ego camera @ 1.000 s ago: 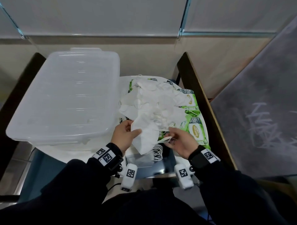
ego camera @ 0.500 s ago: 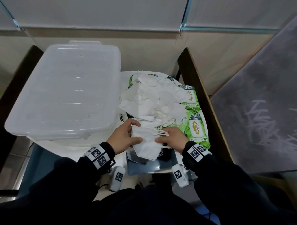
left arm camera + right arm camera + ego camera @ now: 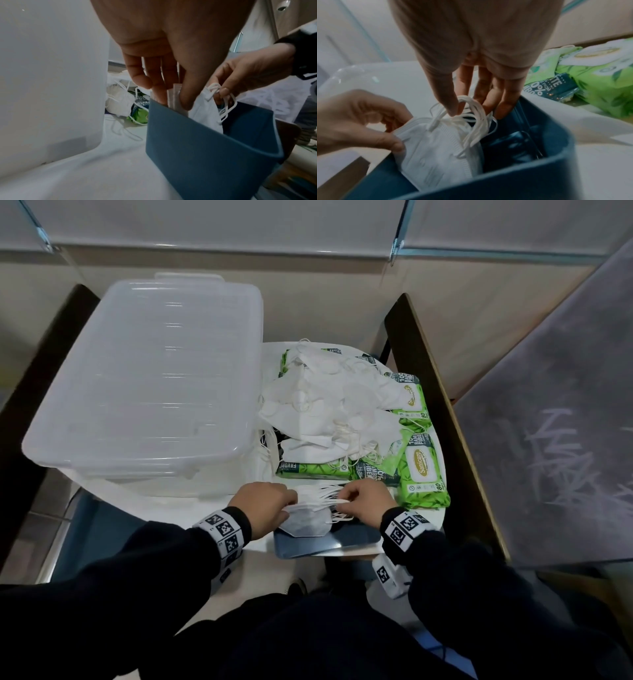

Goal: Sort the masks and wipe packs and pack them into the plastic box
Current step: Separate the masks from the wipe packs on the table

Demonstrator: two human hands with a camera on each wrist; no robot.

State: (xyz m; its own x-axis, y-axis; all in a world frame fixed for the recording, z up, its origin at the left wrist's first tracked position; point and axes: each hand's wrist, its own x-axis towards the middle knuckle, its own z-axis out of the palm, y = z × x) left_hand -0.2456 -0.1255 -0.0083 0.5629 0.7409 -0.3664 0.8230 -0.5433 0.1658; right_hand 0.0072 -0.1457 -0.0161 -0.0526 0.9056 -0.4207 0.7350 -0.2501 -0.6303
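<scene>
A stack of folded white masks (image 3: 305,523) stands upright in a small blue bin (image 3: 356,537) at the table's near edge. My left hand (image 3: 287,508) pinches the stack's left edge (image 3: 175,97) between thumb and fingers. My right hand (image 3: 342,503) pinches the bunched ear loops (image 3: 469,111) on the stack's right side. Behind the bin, a loose pile of white masks (image 3: 325,405) lies on top of green wipe packs (image 3: 423,470). The clear plastic box (image 3: 154,378) stands at the left with its lid on.
Dark wooden rails (image 3: 428,392) border the white table (image 3: 164,505) on the right and left. A grey wall panel (image 3: 548,422) rises on the right. The clear box's side (image 3: 51,67) stands close to my left hand.
Both hands have come toward me from the pile with a white mask. They have lowered it onto the stack in the blue bin. My right hand now holds the loops.
</scene>
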